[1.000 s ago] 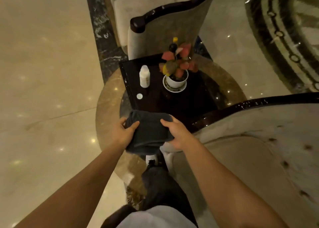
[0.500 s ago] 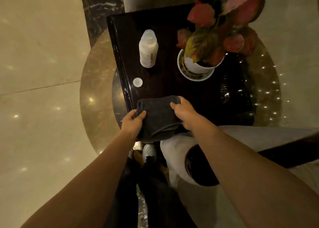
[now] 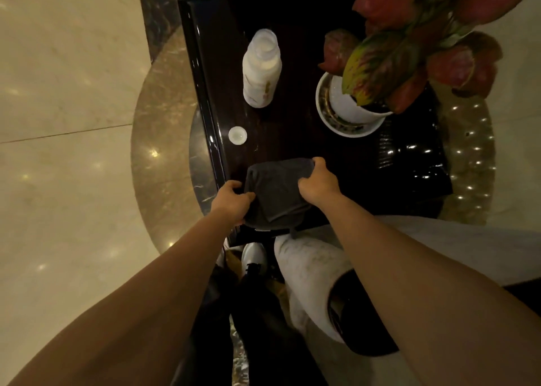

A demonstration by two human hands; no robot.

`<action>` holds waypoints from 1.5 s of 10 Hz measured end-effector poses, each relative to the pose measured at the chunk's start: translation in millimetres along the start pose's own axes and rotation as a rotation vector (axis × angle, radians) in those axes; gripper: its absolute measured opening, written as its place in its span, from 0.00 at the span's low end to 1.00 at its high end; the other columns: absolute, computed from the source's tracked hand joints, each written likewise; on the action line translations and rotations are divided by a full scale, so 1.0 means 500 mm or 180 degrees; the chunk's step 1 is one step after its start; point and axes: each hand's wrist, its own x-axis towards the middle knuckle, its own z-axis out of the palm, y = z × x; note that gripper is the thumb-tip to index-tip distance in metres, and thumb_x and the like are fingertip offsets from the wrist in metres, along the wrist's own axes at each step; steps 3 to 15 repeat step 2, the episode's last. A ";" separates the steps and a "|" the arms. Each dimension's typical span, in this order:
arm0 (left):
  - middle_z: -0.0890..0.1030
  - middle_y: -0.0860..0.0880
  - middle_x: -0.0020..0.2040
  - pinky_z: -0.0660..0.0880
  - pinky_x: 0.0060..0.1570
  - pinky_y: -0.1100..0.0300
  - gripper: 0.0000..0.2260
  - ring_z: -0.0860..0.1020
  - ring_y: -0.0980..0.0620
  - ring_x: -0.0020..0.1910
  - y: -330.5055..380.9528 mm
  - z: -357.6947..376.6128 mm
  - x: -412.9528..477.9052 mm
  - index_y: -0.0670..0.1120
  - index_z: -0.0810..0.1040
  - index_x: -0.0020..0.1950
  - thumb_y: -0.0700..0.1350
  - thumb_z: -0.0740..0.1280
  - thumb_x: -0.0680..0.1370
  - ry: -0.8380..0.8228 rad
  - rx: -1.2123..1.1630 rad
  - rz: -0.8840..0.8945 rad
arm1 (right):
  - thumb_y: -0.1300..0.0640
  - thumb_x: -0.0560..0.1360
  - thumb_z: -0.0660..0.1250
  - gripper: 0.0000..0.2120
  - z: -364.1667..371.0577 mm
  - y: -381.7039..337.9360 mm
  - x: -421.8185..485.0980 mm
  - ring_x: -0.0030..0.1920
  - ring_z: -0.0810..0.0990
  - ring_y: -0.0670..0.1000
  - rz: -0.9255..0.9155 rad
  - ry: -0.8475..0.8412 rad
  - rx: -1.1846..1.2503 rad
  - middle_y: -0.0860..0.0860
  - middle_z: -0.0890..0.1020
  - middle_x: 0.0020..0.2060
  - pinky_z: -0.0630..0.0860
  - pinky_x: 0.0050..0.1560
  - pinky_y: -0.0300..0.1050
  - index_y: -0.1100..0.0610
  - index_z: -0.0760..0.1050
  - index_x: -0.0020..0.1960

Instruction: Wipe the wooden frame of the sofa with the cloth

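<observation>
A dark grey folded cloth (image 3: 275,192) lies on the near edge of a dark glossy side table (image 3: 295,49). My left hand (image 3: 231,202) grips the cloth's left side. At its upper right corner my right hand (image 3: 317,182) holds it too. The sofa's pale upholstered armrest (image 3: 304,262) sits just below the table, with its dark wooden scroll end (image 3: 360,321) partly hidden under my right forearm.
On the table stand a white bottle (image 3: 262,66) without its cap, the white cap (image 3: 237,135) beside it, and a potted plant with red leaves (image 3: 404,49) in a white pot (image 3: 348,113). Polished marble floor (image 3: 64,181) lies left. My shoe (image 3: 254,257) shows below the table.
The view has closed in on the table. Both hands have carried the cloth from above the floor and armrest down onto the table's near edge.
</observation>
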 end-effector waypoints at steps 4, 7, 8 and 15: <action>0.82 0.43 0.57 0.78 0.56 0.49 0.23 0.80 0.43 0.53 0.049 -0.080 -0.201 0.47 0.71 0.71 0.47 0.66 0.76 0.0165 0.1245 0.0648 | 0.56 0.82 0.61 0.28 -0.091 -0.040 -0.212 0.68 0.70 0.65 -0.0410 0.0136 -0.0968 0.62 0.68 0.71 0.73 0.65 0.61 0.57 0.57 0.79; 0.82 0.43 0.57 0.78 0.56 0.49 0.23 0.80 0.43 0.53 0.049 -0.080 -0.201 0.47 0.71 0.71 0.47 0.66 0.76 0.0165 0.1245 0.0648 | 0.56 0.82 0.61 0.28 -0.091 -0.040 -0.212 0.68 0.70 0.65 -0.0410 0.0136 -0.0968 0.62 0.68 0.71 0.73 0.65 0.61 0.57 0.57 0.79; 0.82 0.43 0.57 0.78 0.56 0.49 0.23 0.80 0.43 0.53 0.049 -0.080 -0.201 0.47 0.71 0.71 0.47 0.66 0.76 0.0165 0.1245 0.0648 | 0.56 0.82 0.61 0.28 -0.091 -0.040 -0.212 0.68 0.70 0.65 -0.0410 0.0136 -0.0968 0.62 0.68 0.71 0.73 0.65 0.61 0.57 0.57 0.79; 0.82 0.43 0.57 0.78 0.56 0.49 0.23 0.80 0.43 0.53 0.049 -0.080 -0.201 0.47 0.71 0.71 0.47 0.66 0.76 0.0165 0.1245 0.0648 | 0.56 0.82 0.61 0.28 -0.091 -0.040 -0.212 0.68 0.70 0.65 -0.0410 0.0136 -0.0968 0.62 0.68 0.71 0.73 0.65 0.61 0.57 0.57 0.79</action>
